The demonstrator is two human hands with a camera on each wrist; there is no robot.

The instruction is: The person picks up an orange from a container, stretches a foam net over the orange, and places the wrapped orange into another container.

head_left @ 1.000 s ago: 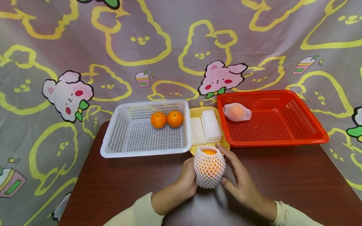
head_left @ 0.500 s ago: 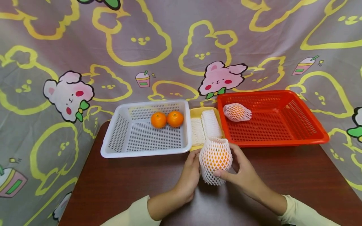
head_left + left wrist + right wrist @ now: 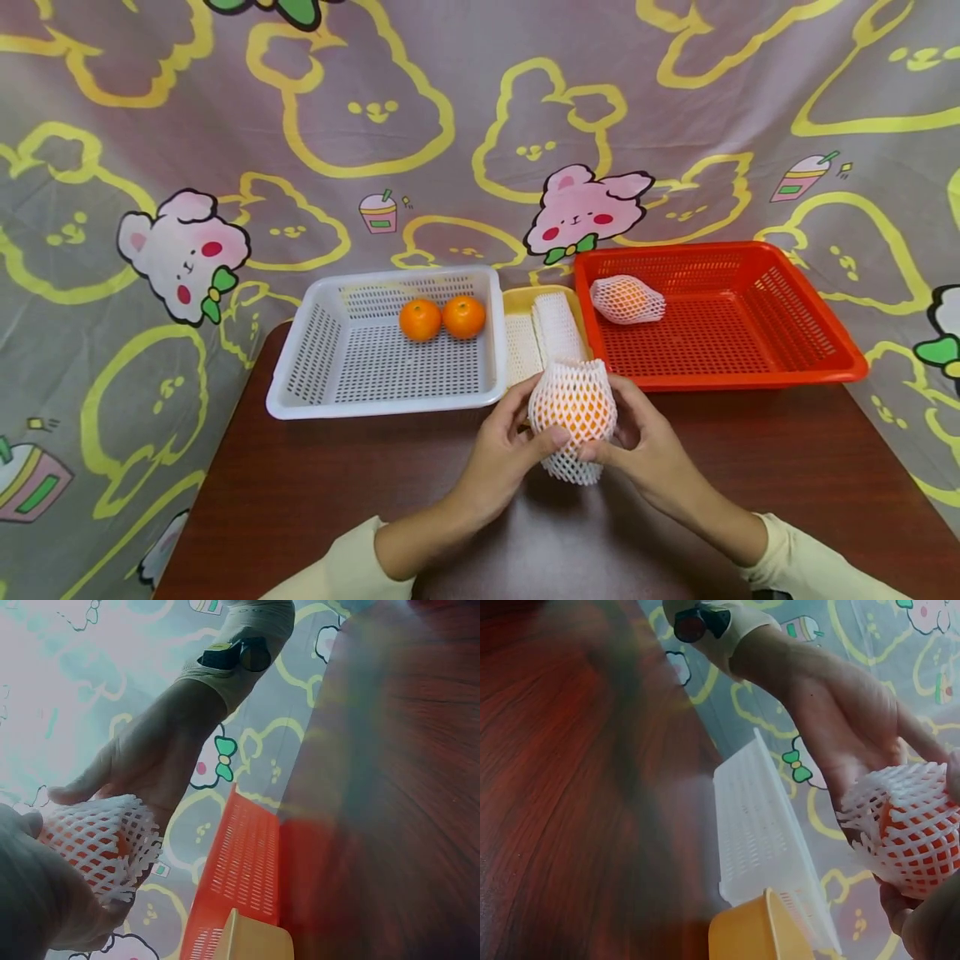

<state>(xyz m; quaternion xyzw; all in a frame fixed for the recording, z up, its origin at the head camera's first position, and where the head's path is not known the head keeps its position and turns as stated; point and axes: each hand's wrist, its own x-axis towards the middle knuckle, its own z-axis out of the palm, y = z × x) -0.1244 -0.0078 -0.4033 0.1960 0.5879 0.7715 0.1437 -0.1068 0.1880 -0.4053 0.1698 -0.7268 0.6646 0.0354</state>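
Between both hands is an orange in a white foam net sleeve (image 3: 573, 408), held above the table in front of the baskets. My left hand (image 3: 501, 454) grips it from the left, thumb across the near side. From the right, my right hand (image 3: 654, 446) grips it too, its thumb close to the other thumb. The net reaches past the fruit at top and bottom, and orange peel shows through the mesh. In the left wrist view the netted orange (image 3: 97, 844) lies between the palms; the right wrist view shows the net (image 3: 907, 825) with an open end.
A white basket (image 3: 390, 410) at the left holds two bare oranges (image 3: 442, 318). A yellow tray (image 3: 517, 298) with folded foam nets (image 3: 558, 329) stands in the middle. To the right, a red basket (image 3: 720, 382) contains one netted orange (image 3: 627, 300). A patterned cloth hangs behind.
The netted orange has moved slightly right and tipped, so its open top no longer shows the fruit. The right hand has closed on it, and the left thumb has come round to the front.
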